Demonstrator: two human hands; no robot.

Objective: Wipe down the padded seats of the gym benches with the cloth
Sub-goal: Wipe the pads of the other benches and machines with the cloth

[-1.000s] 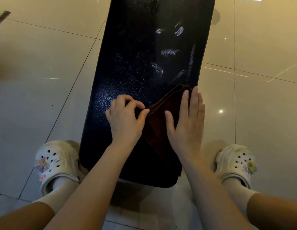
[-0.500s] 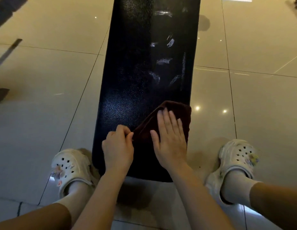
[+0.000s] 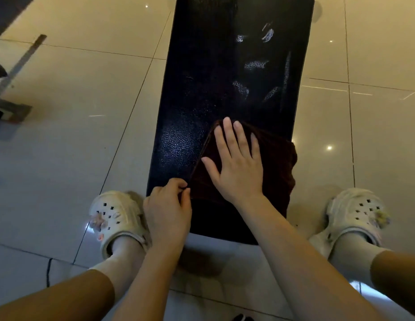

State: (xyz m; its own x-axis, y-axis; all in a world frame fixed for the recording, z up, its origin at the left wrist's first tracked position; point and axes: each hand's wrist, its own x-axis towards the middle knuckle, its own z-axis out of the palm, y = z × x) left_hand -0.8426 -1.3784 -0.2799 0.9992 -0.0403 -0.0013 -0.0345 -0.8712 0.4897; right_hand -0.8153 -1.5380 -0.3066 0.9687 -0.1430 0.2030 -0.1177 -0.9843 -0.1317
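A long black padded bench seat (image 3: pixel 220 72) runs away from me down the middle of the view, with pale worn patches on its far right part. A dark brown cloth (image 3: pixel 276 158) lies folded on the near right part of the seat and hangs a little over the right edge. My right hand (image 3: pixel 236 163) presses flat on the cloth with straight, spread fingers. My left hand (image 3: pixel 169 209) pinches the cloth's near left corner at the seat's near left edge.
My feet in white clogs stand on the glossy beige tiled floor, one (image 3: pixel 116 216) left of the bench's near end and one (image 3: pixel 355 214) right of it. A grey metal frame foot (image 3: pixel 14 107) and a bar sit at the far left.
My right hand has slid with the cloth toward the seat's middle and spread flatter. My left hand has pulled the cloth's corner back toward me and to the left.
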